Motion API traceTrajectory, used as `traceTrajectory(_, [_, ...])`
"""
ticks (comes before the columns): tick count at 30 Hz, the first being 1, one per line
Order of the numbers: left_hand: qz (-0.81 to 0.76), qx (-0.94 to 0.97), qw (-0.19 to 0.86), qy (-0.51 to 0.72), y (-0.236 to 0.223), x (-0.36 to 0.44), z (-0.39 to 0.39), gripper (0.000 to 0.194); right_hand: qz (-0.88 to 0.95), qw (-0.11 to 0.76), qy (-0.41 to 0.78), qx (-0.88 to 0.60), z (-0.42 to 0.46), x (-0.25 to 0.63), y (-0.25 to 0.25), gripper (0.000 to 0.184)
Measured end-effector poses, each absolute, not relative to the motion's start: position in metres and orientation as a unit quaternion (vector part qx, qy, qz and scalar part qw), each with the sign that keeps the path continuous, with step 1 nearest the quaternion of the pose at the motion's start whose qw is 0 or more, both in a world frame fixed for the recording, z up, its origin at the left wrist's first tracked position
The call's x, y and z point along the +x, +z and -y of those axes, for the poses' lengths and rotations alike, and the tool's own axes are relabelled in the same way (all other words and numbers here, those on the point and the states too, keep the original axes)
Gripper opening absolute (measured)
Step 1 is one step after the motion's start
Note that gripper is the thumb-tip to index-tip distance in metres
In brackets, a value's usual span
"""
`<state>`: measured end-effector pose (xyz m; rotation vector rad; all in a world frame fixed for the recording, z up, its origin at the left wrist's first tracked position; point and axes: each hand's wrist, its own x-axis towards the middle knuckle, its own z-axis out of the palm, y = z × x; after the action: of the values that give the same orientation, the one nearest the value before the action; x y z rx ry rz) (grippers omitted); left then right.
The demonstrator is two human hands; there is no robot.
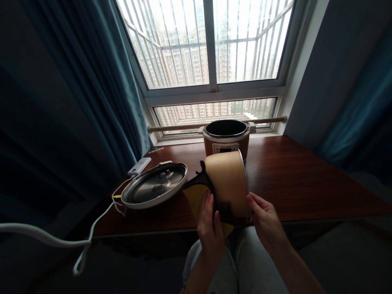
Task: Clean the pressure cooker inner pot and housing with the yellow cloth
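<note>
**Cloth pressed to a tipped metal pot**

A tan pot (226, 179) with a smooth, satiny outer wall is held on its side above the near edge of the table (290, 179), in front of the cooker (228, 141). Its thin, silvery rim faces right, and its rounded base end points left. Against that base and the lower wall lies a cloth (196, 196), yellow on one face and dark along its edge, soft and folded, with a small dark loop sticking up.

The left hand (210, 224) lies against the cloth with its fingers nearly straight and close together and the thumb slightly apart; it presses rather than grips. The right hand (266, 216) has its thumb and fingers closed on the pot's rim, pinching it at the lower right side.

The cooker is a squat, rounded body in orange-brown, with pale side handles, a pale-framed control panel and a dark, open oval mouth. To the left, a round lid (154, 185) shows its glossy, reflective metal underside inside a broad, pale rim. Just beyond it sits a white, slab-like device (139, 166), near a smooth white cord (101, 216) that hangs in a loop off the table. The tabletop is reddish-brown, with wood grain and a soft sheen. Blue curtains (101, 81) fall in deep folds beside the barred window (211, 45).
</note>
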<state>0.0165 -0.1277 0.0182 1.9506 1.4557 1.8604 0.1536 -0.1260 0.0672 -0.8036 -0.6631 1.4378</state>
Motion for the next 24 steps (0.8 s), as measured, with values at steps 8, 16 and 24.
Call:
traceTrajectory(8, [-0.343, 0.818, -0.138, 0.44, 0.023, 0.043, 0.112, 0.053, 0.288, 0.629, 0.628, -0.356, 0.108, 0.156, 0.08, 0.028])
traceTrajectory(16, [-0.498, 0.644, -0.017, 0.581, 0.013, 0.0, 0.088, 0.042, 0.301, 0.624, 0.635, -0.341, 0.095, 0.162, 0.079, 0.031])
traceTrajectory(24, [-0.509, 0.417, 0.397, 0.64, 0.003, -0.009, 0.09, 0.045, 0.319, 0.649, 0.578, -0.379, 0.094, 0.169, 0.039, 0.039])
